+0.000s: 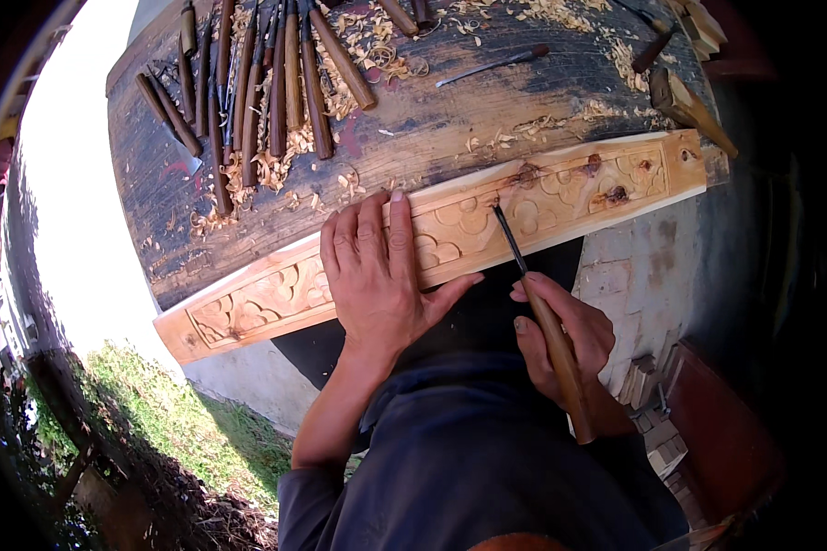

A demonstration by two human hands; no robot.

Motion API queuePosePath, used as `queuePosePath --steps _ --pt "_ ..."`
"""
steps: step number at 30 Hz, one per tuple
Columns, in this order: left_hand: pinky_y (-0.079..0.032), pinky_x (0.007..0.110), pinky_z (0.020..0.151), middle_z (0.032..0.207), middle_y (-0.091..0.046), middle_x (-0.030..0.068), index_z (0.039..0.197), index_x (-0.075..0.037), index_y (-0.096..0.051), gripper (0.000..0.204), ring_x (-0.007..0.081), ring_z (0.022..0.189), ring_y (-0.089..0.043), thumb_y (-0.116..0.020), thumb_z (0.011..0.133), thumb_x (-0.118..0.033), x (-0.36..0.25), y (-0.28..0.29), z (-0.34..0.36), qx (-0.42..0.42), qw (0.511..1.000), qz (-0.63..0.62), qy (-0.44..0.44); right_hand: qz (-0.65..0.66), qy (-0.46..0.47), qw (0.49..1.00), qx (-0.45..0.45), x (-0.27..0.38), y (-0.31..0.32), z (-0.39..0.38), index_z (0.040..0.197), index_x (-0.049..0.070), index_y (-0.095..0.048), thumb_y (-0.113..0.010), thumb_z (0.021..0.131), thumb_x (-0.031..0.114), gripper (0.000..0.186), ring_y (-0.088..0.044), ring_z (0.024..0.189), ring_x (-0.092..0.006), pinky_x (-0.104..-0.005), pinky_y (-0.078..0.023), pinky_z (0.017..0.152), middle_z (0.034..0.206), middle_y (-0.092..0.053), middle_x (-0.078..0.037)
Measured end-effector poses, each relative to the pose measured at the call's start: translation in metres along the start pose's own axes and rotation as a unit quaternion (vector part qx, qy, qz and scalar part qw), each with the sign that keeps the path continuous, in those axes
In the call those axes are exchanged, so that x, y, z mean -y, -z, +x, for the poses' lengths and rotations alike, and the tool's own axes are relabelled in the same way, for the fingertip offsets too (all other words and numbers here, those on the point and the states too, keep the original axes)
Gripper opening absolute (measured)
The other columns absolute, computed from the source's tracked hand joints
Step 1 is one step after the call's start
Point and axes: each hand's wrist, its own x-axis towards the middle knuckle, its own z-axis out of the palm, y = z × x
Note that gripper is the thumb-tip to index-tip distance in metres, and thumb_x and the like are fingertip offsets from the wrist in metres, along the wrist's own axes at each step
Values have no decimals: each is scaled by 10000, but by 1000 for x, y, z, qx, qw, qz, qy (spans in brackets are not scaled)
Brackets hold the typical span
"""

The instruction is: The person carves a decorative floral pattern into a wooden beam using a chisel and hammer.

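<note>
A long pale wooden board (455,262) lies along the near edge of the workbench, carved in low relief with rounded, cloud-like shapes inside a straight border. My left hand (374,266) rests flat across the board left of its middle, fingers stretched toward the far edge and thumb out to the right. In my right hand (570,335) is a wood carving chisel (560,354) with a long brown handle and a dark narrow blade. The blade's tip meets the board near its upper border, right of my left hand. Dark knots mark the wood to the right of the tip.
The worn workbench (413,138) carries a cluster of wooden-handled chisels (276,83) at the far left, among curled wood shavings (381,55). One thin chisel (494,64) lies apart near the back. A wooden mallet (689,108) sits at the right end, beyond the board.
</note>
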Motion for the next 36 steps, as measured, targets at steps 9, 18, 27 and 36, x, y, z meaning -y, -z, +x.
queuePosePath --steps 9,18,27,36 --pt "-655 485 1018 1021 -812 97 1215 -67 -866 372 290 983 -806 -928 872 -198 -22 -10 1 -80 952 -268 -125 -187 119 975 -1 24 -22 0 1285 -22 -791 -941 955 269 465 -765 739 -184 -313 -542 649 1031 -820 -107" --pt "-659 475 1036 1066 -830 84 1163 -115 -892 307 267 1000 -818 -919 884 -241 -8 -1 3 -37 954 -278 -101 -93 186 978 19 31 -32 24 1211 36 -812 -891 973 333 389 -771 1189 -314 -515 -653 1086 1313 -773 -154" --pt "-573 586 1170 1193 -849 101 1227 -91 -889 443 328 1147 -810 -903 831 -287 11 19 23 43 951 -283 -120 104 295 950 2 19 -66 31 971 107 -751 -926 902 329 291 -758 837 -221 -339 -609 763 965 -766 -67" --pt "-564 596 1204 1179 -872 113 1185 -61 -892 378 310 1228 -825 -948 858 -243 4 4 13 2 961 -259 -102 138 306 942 -9 8 -83 41 658 123 -423 -969 820 407 636 -507 598 -215 -340 -439 579 689 -469 -28"
